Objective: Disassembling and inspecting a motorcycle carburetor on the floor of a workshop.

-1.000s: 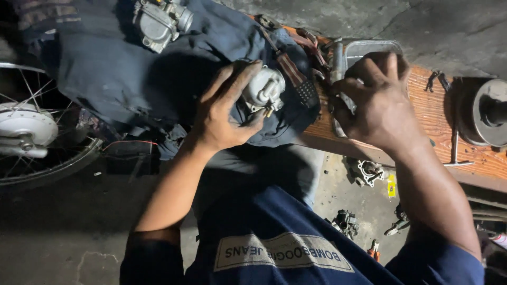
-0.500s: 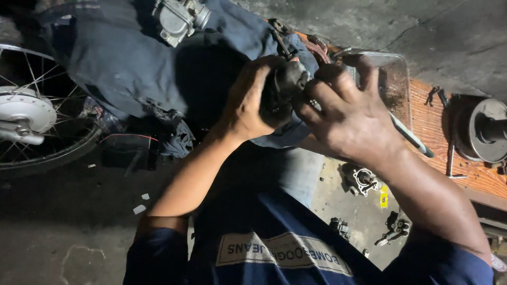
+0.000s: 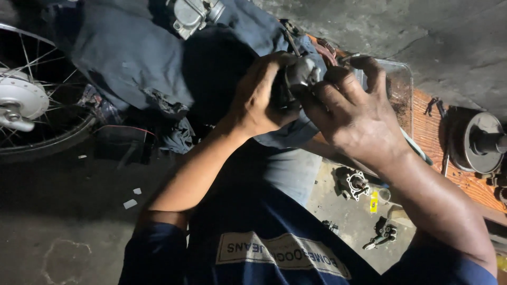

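Both hands are gripping one small grey metal engine part (image 3: 300, 71) above the lap. The left hand (image 3: 261, 97) is wrapping closed around its dark lower end, while the right hand (image 3: 356, 119) is curling its fingers (image 3: 322, 95) over the top. Its long axis cannot be told, being mostly covered. A carburetor (image 3: 193, 13) is lying on the blue cloth (image 3: 127, 58) nearby.

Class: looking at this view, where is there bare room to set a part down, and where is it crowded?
Bare floor lies below the spoked wheel. Bare concrete spreads above the wooden board. It is crowded around both hands, left hand and right hand, gripping the metal part, and among loose parts.
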